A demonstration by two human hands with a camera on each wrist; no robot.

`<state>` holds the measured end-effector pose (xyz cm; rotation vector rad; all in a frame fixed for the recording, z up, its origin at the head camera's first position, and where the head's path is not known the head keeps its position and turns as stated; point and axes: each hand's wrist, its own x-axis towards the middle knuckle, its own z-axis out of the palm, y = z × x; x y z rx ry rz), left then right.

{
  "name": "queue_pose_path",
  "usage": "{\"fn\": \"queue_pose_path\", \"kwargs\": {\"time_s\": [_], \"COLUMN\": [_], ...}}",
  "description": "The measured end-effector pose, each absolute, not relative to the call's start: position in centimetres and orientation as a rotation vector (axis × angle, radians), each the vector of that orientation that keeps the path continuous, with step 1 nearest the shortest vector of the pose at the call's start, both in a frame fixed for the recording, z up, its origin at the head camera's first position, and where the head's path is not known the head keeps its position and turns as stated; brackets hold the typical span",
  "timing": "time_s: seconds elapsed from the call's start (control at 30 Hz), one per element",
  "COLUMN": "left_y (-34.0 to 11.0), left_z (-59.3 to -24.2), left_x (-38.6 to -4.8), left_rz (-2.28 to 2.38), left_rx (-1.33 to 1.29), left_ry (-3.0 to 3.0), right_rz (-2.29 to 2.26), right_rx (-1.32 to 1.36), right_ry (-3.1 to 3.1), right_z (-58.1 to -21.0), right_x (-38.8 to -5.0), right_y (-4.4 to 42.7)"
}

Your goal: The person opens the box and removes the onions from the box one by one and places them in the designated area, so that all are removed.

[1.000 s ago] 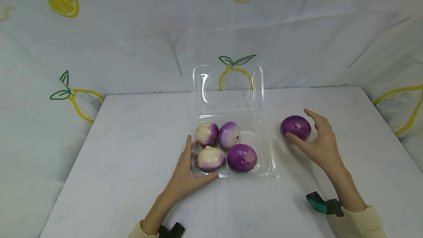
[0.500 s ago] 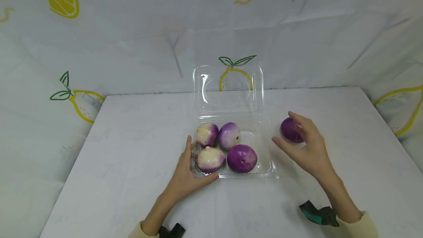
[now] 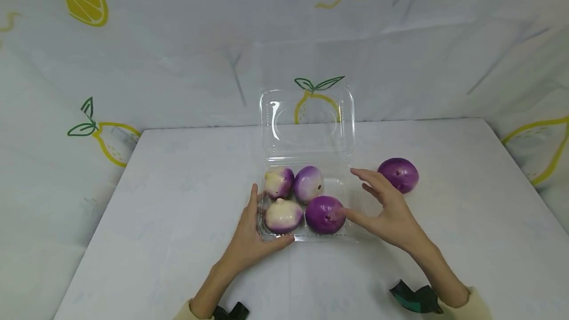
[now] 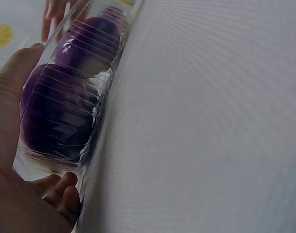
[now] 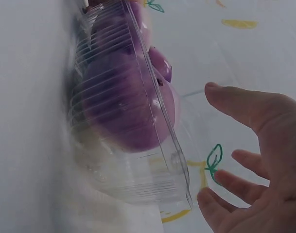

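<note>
A clear plastic clamshell box (image 3: 335, 185) lies with its lid (image 3: 276, 137) raised at the back. Several round purple-and-white fruits sit in it, including a pale one (image 3: 283, 216), a lilac one (image 3: 308, 184) and a dark purple one (image 3: 321, 215). My left hand (image 3: 250, 243) holds the box's near left corner, thumb along the front rim and fingers by the left side. Over the box's right side hovers my right hand (image 3: 391, 219), fingers spread and holding nothing. In the right wrist view a gap shows between this hand (image 5: 269, 165) and the box (image 5: 143, 187).
Another dark purple fruit (image 3: 402, 174) lies on the white-covered table (image 3: 178, 201), right of the box and behind my right hand. A white cloth with lemon prints (image 3: 186, 63) hangs behind the table. Dark wrist straps (image 3: 415, 298) show near both sleeves.
My right hand has moved left from the loose purple fruit to the box's right side, leaving that fruit on the table. The left hand and box have stayed in place.
</note>
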<state>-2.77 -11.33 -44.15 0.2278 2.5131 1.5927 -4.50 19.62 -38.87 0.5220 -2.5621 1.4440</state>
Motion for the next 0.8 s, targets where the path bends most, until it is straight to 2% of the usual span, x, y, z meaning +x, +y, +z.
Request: {"fn": "queue_pose_path", "kwargs": {"time_s": [0.5, 0.8], "left_y": [-11.3, -11.3], "left_z": [-44.1, -44.2], "left_x": [-2.7, -2.7], "left_rz": [1.588, 1.587], "left_rx": [0.204, 0.209], "left_ry": [2.509, 2.504], "right_rz": [1.146, 1.051], "right_rx": [0.992, 1.085], "right_ry": [-2.886, -2.991], "right_z": [-38.4, -38.1], "right_x": [-5.5, -6.2], "right_y": [18.7, 18.1]}}
